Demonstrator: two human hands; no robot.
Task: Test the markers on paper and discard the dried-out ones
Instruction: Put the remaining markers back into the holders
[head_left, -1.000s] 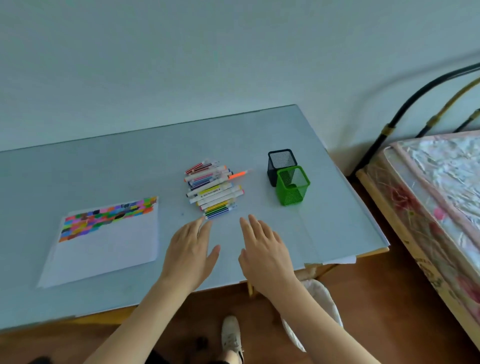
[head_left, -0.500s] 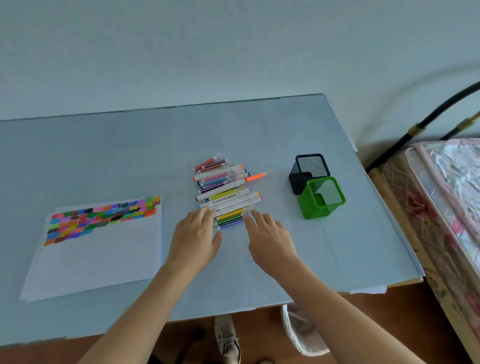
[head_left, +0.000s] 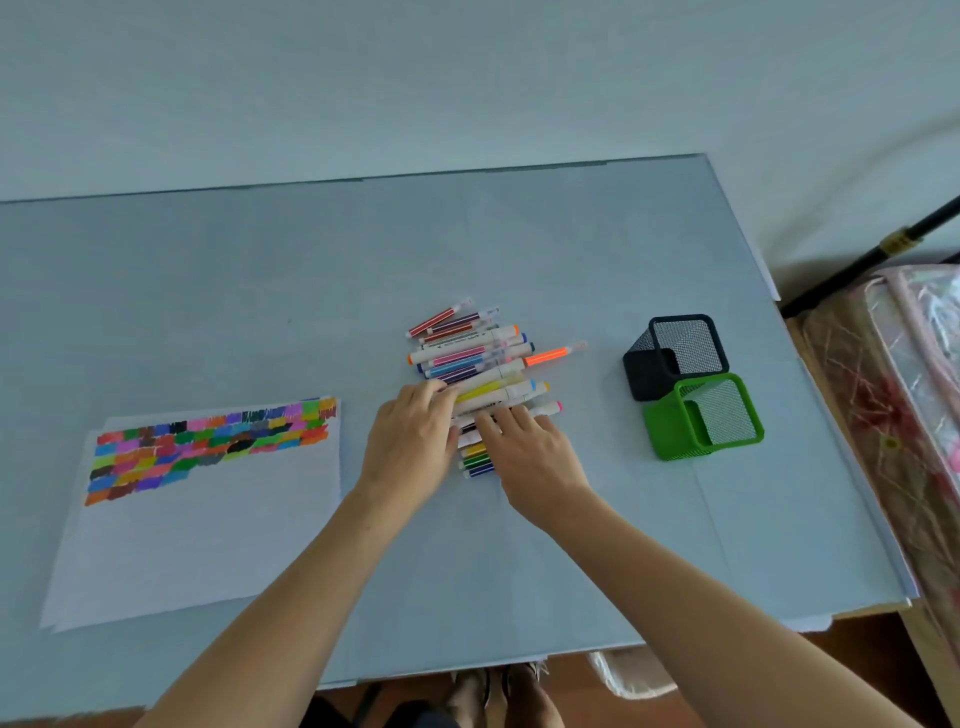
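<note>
Table (head_left: 260, 291): one, pale grey-blue top; bears every item below, all within arm's reach of the near edge.
Paper (head_left: 208, 535): one stack, count of sheets cannot be told; lies left of the hands, its top band filled with coloured test swatches, the lower part bare, judged left free for further strokes.
Marker pile (head_left: 475, 358): one heap at table centre, roughly twenty markers, exact count unclear where they overlap; laid roughly parallel, caps on, so each can be drawn off singly.
Black mesh holder (head_left: 675, 353): one, right of the pile, nothing seen in it.
Green mesh holder (head_left: 701, 418): one, touching the black one on its near side, nothing seen in it; the pair is judged to serve for sorting good from dry.
Left hand (head_left: 410, 441): one, fingers lying over the pile's near left end; whether they pinch a marker cannot be told.
Right hand (head_left: 535, 452): one, fingers fairly straight on the near markers, closed round none visibly.
</note>
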